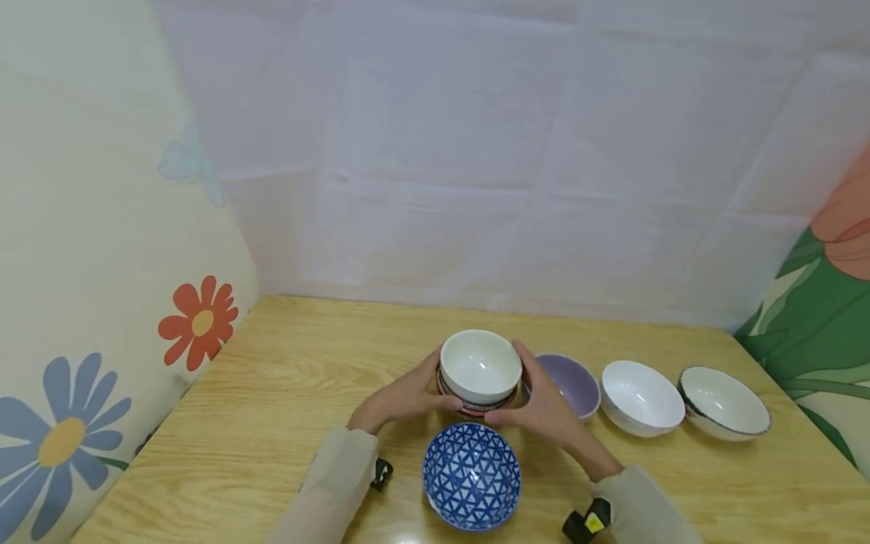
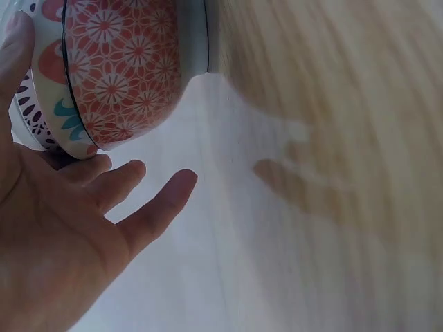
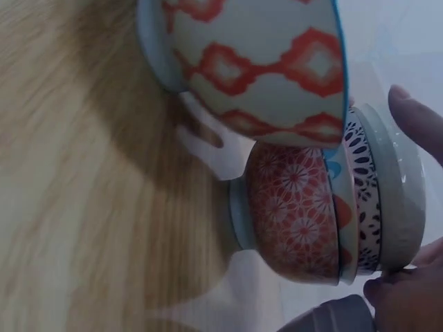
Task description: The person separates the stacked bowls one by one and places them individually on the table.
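I cup my left hand [image 1: 401,397] and right hand [image 1: 544,408] around the stack of nested bowls [image 1: 479,372] mid-table. Several are stacked; the blue bowl [image 1: 472,474] near me and three to the right remain loose.

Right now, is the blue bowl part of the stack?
No, the blue bowl sits alone on the table, nearer than the stack.
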`<state>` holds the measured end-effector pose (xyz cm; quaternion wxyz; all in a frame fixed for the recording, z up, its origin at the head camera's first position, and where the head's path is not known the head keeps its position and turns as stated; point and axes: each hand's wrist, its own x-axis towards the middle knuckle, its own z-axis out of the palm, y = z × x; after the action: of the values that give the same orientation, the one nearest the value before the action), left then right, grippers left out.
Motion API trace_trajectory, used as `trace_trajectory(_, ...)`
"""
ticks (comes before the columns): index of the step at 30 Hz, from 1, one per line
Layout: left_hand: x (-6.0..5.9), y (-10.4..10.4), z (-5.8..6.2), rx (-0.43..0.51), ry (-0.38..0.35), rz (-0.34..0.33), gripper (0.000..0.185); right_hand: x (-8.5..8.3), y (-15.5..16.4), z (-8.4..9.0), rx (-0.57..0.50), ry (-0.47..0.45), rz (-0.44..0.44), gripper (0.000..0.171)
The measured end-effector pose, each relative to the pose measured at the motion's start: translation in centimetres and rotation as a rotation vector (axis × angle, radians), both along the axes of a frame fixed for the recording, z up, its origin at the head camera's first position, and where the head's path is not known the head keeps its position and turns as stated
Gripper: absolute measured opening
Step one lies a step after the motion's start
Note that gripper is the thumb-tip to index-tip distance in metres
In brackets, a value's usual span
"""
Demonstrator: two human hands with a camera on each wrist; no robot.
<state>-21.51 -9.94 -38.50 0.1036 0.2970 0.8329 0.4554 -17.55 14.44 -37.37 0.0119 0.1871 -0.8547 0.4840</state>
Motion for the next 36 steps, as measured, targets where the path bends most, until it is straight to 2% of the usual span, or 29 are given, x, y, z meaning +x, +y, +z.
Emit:
trace_trajectory(7, 0.0, 0.1, -0.1, -0.018, -0.011, 0.016, 0.097, -1.4, -0.8, 0.2, -0.051, -0.039, 0.018, 0.119)
trace_trajectory(12, 0.0, 0.2, -0.1, -0.029, -0.012, 0.012, 0.097, -2.1, -0.9, 0.3, -0.036, -0.043, 0.026, 0.124)
trace_trajectory(17, 0.0, 0.2, 0.0, -0.040, -0.007, 0.024, 0.097, -2.4, -1.2, 0.4, -0.038, -0.017, 0.043, 0.115)
trace_trajectory(20, 0.0, 0.1, 0.0, -0.047, -0.003, 0.030, 0.097, -2.4, -1.5, 0.4, -0.027, -0.009, 0.017, 0.115)
trace_trajectory(25, 0.1, 0.0, 0.0, -0.063, -0.005, 0.026, 0.099, -2.1, -1.9, 0.3, -0.001, -0.017, -0.060, 0.124)
trace_trajectory(36, 0.1, -0.1, 0.2, -0.061, -0.015, 0.031, 0.097, -1.9, -2.1, 0.0, -0.035, 0.026, -0.098, 0.117)
